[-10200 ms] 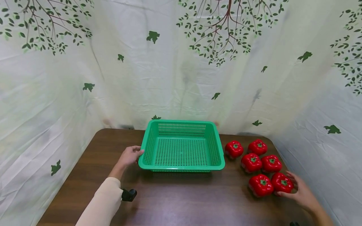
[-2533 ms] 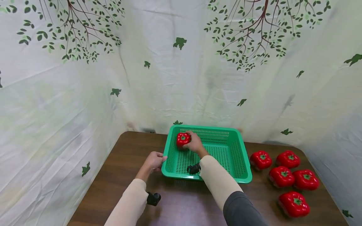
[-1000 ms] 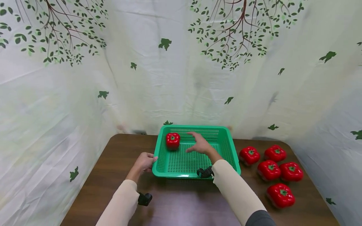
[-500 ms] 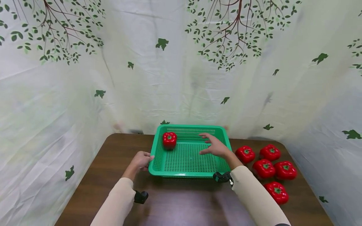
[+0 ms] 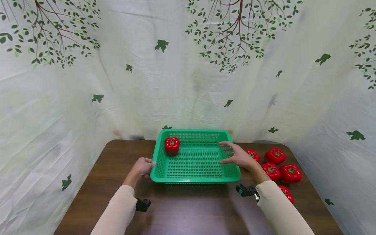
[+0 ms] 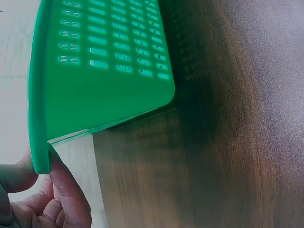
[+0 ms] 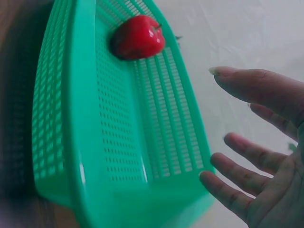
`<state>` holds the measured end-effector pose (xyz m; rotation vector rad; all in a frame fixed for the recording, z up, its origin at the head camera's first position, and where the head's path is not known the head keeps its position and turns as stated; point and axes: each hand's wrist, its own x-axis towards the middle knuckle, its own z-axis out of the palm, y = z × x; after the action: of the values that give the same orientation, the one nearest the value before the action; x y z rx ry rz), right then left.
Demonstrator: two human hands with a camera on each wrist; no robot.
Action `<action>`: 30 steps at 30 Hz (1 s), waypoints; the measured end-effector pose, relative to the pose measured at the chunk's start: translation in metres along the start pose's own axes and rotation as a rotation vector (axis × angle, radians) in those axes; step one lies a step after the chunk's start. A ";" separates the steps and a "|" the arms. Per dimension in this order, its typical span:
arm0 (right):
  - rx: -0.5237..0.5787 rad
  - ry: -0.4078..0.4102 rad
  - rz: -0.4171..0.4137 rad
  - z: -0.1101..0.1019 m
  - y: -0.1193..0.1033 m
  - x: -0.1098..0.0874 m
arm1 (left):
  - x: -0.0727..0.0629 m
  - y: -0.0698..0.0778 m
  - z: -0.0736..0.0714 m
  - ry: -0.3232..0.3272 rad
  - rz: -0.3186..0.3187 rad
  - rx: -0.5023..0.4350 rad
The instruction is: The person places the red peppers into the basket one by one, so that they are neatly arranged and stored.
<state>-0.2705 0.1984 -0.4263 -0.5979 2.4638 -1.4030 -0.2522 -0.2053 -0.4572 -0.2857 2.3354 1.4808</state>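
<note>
A green plastic basket with perforated walls stands at the back middle of the table. Its left rim is pinched between thumb and fingers of my left hand; the left wrist view shows the thumb and fingers on either side of the rim. One red bell pepper sits upright in the basket's back left corner, seen too in the right wrist view as a glossy red pepper. My right hand hovers over the basket's right rim, fingers spread and holding nothing.
Several more red bell peppers stand on the brown table right of the basket; my right hand and sleeve partly cover some. A white leaf-print cloth hangs behind and at both sides.
My right hand took a pepper from the right group, set it in the basket's back left and let go. It has since moved right across the basket. My left hand keeps its hold.
</note>
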 end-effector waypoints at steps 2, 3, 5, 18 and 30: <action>-0.003 0.007 -0.014 -0.006 0.005 -0.008 | 0.000 0.000 -0.001 -0.002 -0.006 0.003; -0.009 0.012 -0.019 -0.008 0.008 -0.012 | 0.001 0.000 -0.001 -0.006 -0.006 0.004; -0.014 0.027 -0.025 -0.013 0.012 -0.020 | 0.002 -0.001 -0.002 -0.007 -0.010 0.001; -0.051 0.121 0.020 -0.036 0.037 -0.069 | 0.005 -0.002 -0.004 -0.012 -0.010 0.001; -0.099 0.169 0.049 -0.057 0.057 -0.121 | 0.009 0.000 0.001 -0.026 -0.011 0.009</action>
<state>-0.1993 0.3232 -0.4458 -0.4520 2.6734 -1.3714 -0.2598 -0.2043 -0.4615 -0.2750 2.3160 1.4602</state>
